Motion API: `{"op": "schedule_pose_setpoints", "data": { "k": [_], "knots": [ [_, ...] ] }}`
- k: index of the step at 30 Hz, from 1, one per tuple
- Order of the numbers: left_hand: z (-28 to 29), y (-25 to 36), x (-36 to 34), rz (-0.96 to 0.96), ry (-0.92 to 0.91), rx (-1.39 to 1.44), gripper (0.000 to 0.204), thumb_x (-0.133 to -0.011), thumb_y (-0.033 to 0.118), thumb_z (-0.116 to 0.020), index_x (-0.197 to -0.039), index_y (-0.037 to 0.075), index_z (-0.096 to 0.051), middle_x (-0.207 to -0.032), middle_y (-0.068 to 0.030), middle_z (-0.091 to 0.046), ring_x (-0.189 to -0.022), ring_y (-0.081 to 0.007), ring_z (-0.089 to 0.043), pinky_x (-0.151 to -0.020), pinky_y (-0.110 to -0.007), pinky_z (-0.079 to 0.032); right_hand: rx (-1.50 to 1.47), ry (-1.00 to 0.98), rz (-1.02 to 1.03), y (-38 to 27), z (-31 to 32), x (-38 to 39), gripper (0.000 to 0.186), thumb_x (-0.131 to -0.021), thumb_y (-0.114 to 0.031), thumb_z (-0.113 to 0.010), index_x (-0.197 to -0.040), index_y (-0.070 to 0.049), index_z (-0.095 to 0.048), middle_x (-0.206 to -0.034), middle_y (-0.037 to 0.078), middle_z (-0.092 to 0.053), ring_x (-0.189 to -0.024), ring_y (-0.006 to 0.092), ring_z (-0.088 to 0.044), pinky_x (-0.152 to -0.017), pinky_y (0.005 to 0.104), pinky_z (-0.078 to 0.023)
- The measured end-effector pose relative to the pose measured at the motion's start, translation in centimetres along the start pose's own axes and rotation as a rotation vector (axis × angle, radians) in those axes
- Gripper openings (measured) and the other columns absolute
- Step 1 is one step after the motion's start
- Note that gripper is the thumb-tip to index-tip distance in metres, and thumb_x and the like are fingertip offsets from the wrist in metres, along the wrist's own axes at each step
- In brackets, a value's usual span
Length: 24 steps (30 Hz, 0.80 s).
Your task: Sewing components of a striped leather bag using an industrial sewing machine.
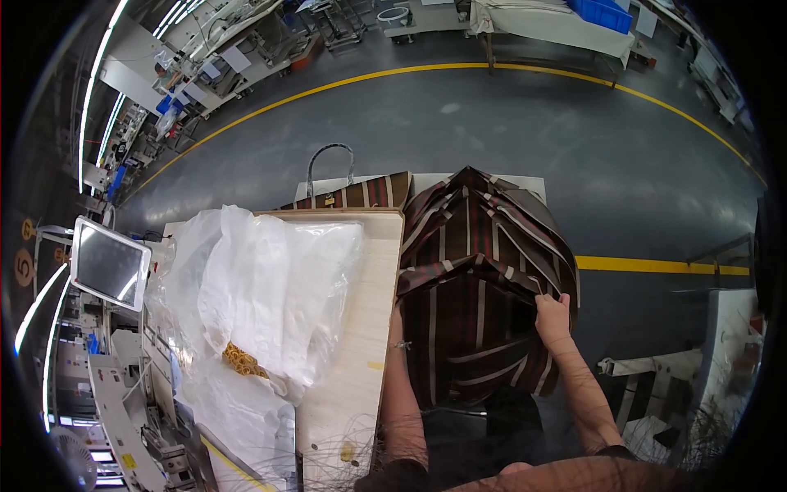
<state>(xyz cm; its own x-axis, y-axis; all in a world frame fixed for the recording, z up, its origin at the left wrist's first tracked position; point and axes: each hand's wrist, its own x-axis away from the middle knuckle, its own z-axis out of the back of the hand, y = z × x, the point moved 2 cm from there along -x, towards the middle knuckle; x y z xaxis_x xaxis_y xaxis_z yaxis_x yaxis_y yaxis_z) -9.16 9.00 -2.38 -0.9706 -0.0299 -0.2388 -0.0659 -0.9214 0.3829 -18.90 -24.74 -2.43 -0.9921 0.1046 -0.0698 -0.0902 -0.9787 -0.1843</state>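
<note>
A pile of dark brown fabric pieces (467, 328) with red and beige stripes lies in front of me, its layers folded and peaked. At its right side my right hand (554, 318) is closed in a pinch on the edge of the upper fabric layer. A thin, pale, curved line shows just above those fingers; I cannot make out what it is. My left forearm, with a thin bracelet, reaches up between the wooden table and the fabric. The left hand (398, 326) goes under the fabric's left side beside the table edge, its fingers hidden.
On the pale wooden table (377, 246) at left lie clear and white plastic sheets (270, 287) and a gold chain bundle (244, 361). A striped bag (361, 193) with a wrapped handle stands behind. A tablet screen (111, 262) is at far left, a metal frame (656, 365) at right.
</note>
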Motion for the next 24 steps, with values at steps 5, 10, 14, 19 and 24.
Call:
{"op": "schedule_pose_setpoints", "data": {
  "k": [5, 10, 14, 19, 24],
  "knots": [
    [-1.9, 3.3, -4.0, -0.210, -0.111, 0.045, 0.009, -0.074, 0.013, -0.069, -0.079, 0.005, -0.068, -0.075, -0.0114, -0.060, -0.073, -0.0326, -0.058, -0.071, -0.041, -0.045, 0.037, -0.023, -0.081, 1.7, 0.2, 0.3, 0.006, -0.073, -0.001, -0.057, -0.076, -0.006, -0.058, -0.074, 0.010, -0.061, -0.073, 0.0273, -0.060, -0.083, 0.0407, -0.036],
    [-5.5, 5.4, -7.4, -0.237, -0.191, -0.114, 0.010, -0.073, 0.015, -0.070, -0.080, 0.008, -0.070, -0.079, -0.0112, -0.061, -0.075, -0.0319, -0.060, -0.070, -0.041, -0.046, 0.098, 0.005, -0.086, 3.6, -1.1, -1.8, 0.009, -0.072, -0.002, -0.056, -0.079, -0.007, -0.059, -0.070, 0.010, -0.062, -0.069, 0.0287, -0.060, -0.079, 0.0415, -0.035],
    [-6.5, 5.5, -9.4, -0.195, -0.197, -0.227, 0.008, -0.076, 0.012, -0.067, -0.081, 0.008, -0.071, -0.080, -0.0108, -0.063, -0.078, -0.0296, -0.062, -0.072, -0.039, -0.047, 0.174, -0.051, -0.023, 2.1, -1.0, -5.3, 0.010, -0.072, -0.001, -0.058, -0.080, -0.006, -0.060, -0.065, 0.010, -0.063, -0.066, 0.0265, -0.065, -0.089, 0.0409, -0.037],
    [-5.0, 6.1, -10.8, -0.054, -0.132, -0.236, 0.010, -0.077, 0.016, -0.069, -0.084, 0.009, -0.072, -0.081, -0.0095, -0.062, -0.077, -0.0288, -0.061, -0.073, -0.039, -0.044, 0.210, -0.024, 0.048, 2.1, -0.3, -8.9, 0.004, -0.075, -0.005, -0.057, -0.077, -0.006, -0.061, -0.064, 0.010, -0.063, -0.064, 0.0252, -0.065, -0.092, 0.0416, -0.039],
    [-5.0, 5.8, -11.5, -0.048, -0.032, -0.257, 0.008, -0.079, 0.015, -0.067, -0.084, 0.011, -0.072, -0.080, -0.0077, -0.060, -0.079, -0.0267, -0.060, -0.071, -0.040, -0.043, 0.225, 0.017, 0.112, 1.8, -1.0, -12.4, 0.006, -0.076, -0.006, -0.056, -0.072, -0.008, -0.059, -0.064, 0.010, -0.063, -0.061, 0.0245, -0.065, -0.092, 0.0407, -0.040]
  ]
}}
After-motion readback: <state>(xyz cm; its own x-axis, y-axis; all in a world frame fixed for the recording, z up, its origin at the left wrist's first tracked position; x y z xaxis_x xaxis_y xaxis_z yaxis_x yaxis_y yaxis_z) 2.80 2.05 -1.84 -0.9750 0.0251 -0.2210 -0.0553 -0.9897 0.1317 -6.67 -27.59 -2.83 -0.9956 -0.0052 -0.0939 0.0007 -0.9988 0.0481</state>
